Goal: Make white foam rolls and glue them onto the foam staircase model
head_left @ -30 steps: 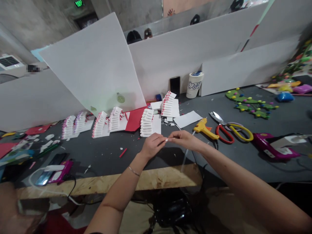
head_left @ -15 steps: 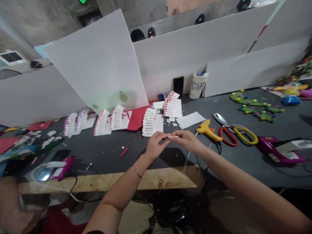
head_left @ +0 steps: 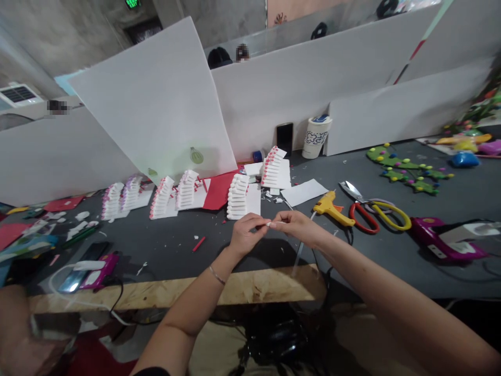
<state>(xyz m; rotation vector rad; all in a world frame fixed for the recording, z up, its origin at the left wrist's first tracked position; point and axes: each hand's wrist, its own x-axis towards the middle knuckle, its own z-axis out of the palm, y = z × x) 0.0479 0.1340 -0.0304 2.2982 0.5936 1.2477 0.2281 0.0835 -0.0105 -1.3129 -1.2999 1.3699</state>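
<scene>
Well left of the glue gun [head_left: 333,209], the left hand [head_left: 247,235] slants up rightward, thumb and fingers pinching a white piece [head_left: 277,223]. Left of the glue gun, that piece bridges both hands' fingertips. Nearer the glue gun, the right hand [head_left: 300,227], fingers curled, pinches it too.

I read the worktop [head_left: 164,248] as dark grey, near edge [head_left: 270,287] mottled tan. Small piece [head_left: 276,223] I hold: white. Glue gun [head_left: 332,209]: yellow. Scissors [head_left: 363,200]: red handle, yellow handle. Cup [head_left: 314,143] at far edge: white, blue line pattern. Cutouts [head_left: 385,159] toward far right corner: green, multicoloured dots.
</scene>
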